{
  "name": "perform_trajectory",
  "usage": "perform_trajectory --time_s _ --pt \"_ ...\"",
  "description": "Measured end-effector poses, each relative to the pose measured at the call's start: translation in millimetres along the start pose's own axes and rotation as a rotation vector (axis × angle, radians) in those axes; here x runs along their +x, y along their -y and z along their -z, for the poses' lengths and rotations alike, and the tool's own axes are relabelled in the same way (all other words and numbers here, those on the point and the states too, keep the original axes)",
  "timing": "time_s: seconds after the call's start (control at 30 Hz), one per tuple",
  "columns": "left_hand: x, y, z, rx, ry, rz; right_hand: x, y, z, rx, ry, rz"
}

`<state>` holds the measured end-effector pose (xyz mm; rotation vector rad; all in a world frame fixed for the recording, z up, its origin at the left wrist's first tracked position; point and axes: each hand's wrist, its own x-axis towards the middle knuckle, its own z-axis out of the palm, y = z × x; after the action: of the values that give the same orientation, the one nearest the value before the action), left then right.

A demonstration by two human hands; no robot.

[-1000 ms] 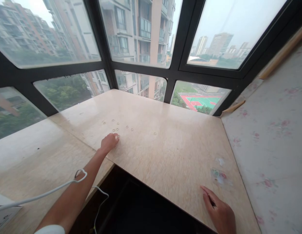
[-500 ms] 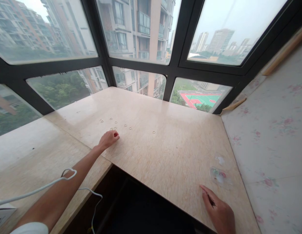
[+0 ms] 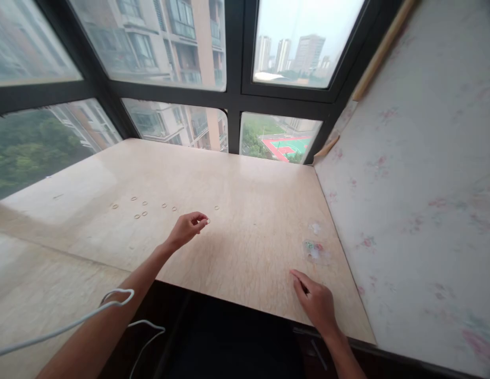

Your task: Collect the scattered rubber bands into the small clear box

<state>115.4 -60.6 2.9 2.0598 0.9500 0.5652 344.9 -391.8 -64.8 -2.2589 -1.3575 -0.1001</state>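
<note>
Pinched between the thumb and fingers of my left hand [image 3: 189, 227] is a small ring [image 3: 208, 221], held over the marble-patterned tabletop [image 3: 237, 252]. Several thin rings lie on the surface to the left, among them one ring [image 3: 174, 209] near my left wrist side and a pair [image 3: 140, 215] close together. A single ring [image 3: 217, 208] rests just beyond my left fingertips. My right hand [image 3: 314, 297] is at the front right with thumb and index finger pressed together; whatever they hold, if anything, is too small to name.
A clear plastic packet [image 3: 316, 251] with green and red bits lies near the right wall, and a whitish clear piece [image 3: 315, 228] is behind it. A white cable [image 3: 71, 322] crosses my left forearm. Windows border the back; floral wallpaper [image 3: 407, 210] covers the right side.
The view has swung to the right. My left hand has moved right, away from the group of rings, and a ring now shows at its fingertips. My right hand keeps its pinched shape.
</note>
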Motion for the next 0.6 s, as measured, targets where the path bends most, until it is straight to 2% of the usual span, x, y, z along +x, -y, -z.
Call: perform_trajectory --time_s 0.2,0.4,0.5,0.6 --pt "12.7 -66.6 -86.4 -0.107 0.144 -0.153 2.3 5.8 3.8 0.114 -0.006 -0.063" --pt "11.2 -123.8 -171.0 -0.125 0.244 -0.374 3.7 7.7 8.3 0.211 0.001 -0.098" --pt "8.6 -143.7 -201.0 -0.136 0.272 -0.478 4.3 7.5 9.2 0.249 0.005 -0.118" --pt "8.7 -153.2 -220.0 -0.139 0.320 -0.496 4.2 6.8 9.0 0.273 0.002 -0.125"
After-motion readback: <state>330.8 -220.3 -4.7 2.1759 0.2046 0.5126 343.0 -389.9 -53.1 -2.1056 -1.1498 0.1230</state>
